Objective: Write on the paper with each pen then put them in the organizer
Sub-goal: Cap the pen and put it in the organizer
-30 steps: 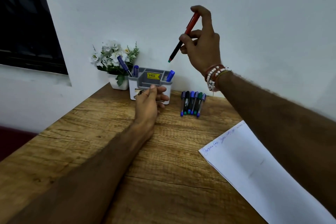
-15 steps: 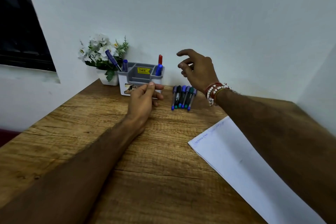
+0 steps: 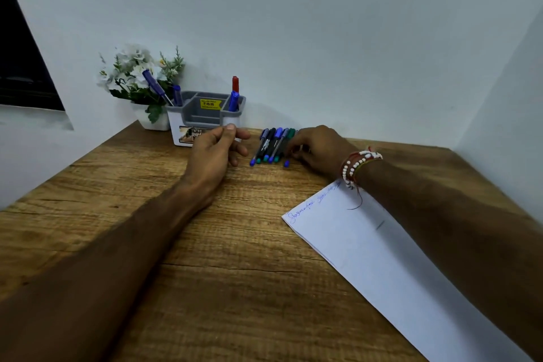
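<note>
Head view. Organizer (image 3: 205, 116) stood at the back of the desk (image 3: 176, 244), a red pen (image 3: 235, 84) and blue pens already upright in it.

Left hand (image 3: 214, 153) rested just in front of the organizer, fingers loosely curled, nothing held.

Row of pens (image 3: 270, 145) lay on the desk just right of the organizer. Right hand (image 3: 320, 147) was at the far end of the row, fingers curled down over the rightmost pen (image 3: 286, 163); could not tell whether it was truly pinched.

Paper (image 3: 382, 258) lay well right of and nearer than the organizer.

Risk: pens packed side by side, so a loose lift could drag neighbours and roll them across the desk.
</note>
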